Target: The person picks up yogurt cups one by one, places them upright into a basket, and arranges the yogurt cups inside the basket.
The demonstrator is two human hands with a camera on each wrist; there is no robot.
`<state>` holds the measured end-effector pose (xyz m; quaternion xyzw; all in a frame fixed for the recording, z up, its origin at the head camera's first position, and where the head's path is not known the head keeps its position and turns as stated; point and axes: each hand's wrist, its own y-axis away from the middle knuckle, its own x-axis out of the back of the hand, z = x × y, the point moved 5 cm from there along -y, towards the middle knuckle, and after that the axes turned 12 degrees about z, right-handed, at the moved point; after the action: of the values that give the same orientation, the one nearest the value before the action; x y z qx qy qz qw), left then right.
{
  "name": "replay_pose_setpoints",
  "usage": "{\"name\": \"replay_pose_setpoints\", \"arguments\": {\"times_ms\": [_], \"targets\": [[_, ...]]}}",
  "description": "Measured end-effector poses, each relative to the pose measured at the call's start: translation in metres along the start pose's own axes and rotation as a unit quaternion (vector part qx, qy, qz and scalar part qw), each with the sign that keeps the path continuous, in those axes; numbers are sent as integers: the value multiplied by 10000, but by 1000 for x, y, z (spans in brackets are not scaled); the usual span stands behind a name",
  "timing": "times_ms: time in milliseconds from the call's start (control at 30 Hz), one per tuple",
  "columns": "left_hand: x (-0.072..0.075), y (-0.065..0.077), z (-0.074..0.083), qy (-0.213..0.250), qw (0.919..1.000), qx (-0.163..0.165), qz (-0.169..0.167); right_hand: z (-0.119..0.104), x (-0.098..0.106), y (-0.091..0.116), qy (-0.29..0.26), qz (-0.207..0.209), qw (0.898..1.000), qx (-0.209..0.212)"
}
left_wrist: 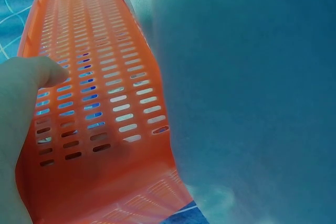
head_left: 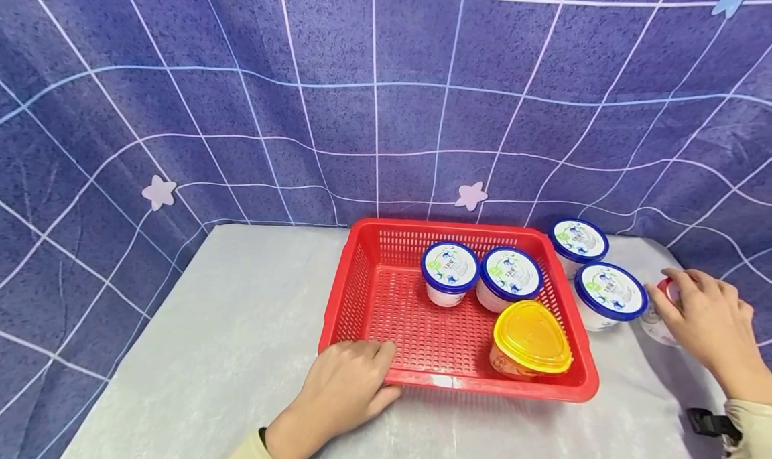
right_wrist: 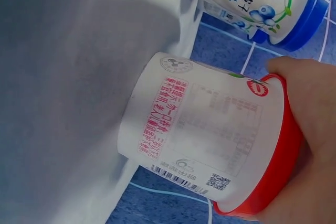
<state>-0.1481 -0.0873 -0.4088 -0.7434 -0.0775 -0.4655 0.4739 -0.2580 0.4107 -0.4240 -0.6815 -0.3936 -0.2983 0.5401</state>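
Note:
My left hand (head_left: pixel 346 385) grips the front rim of a red perforated plastic basket (head_left: pixel 362 271) near its left corner, thumb on the outer wall. At the far right, my right hand (head_left: pixel 714 318) holds a white printed tub (right_wrist: pixel 210 135) by its red lid, seen closely in the right wrist view. The tub's base is right at the grey cloth. Inside the basket are two blue-lidded tubs, one (head_left: pixel 450 268) near the back middle and another (head_left: pixel 511 275) beside it, plus a yellow-lidded container (head_left: pixel 532 342) in the front right corner.
Two more blue-lidded tubs, one farther back (head_left: pixel 579 239) and one nearer (head_left: pixel 611 290), stand between the basket's right side and my right hand. A grey cloth (head_left: pixel 229 345) covers the table. Behind it hangs a purple gridded curtain (head_left: pixel 410 124).

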Motion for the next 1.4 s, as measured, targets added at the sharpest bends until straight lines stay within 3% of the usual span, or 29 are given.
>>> {"name": "replay_pose_setpoints", "arguments": {"times_ms": [233, 633, 1200, 1400], "targets": [[0, 1, 0, 0, 10000, 20, 3, -7, 14, -5, -90, 281, 9995, 69], [0, 0, 0, 19, 10000, 18, 13, -29, 42, -7, -395, 1198, 9912, 393], [0, 1, 0, 12, 10000, 36, -22, -57, 64, -5, -587, 1695, 9811, 730], [-1, 0, 0, 13, 10000, 24, 5, -65, 72, -5, -751, 2020, 9719, 942]]}}
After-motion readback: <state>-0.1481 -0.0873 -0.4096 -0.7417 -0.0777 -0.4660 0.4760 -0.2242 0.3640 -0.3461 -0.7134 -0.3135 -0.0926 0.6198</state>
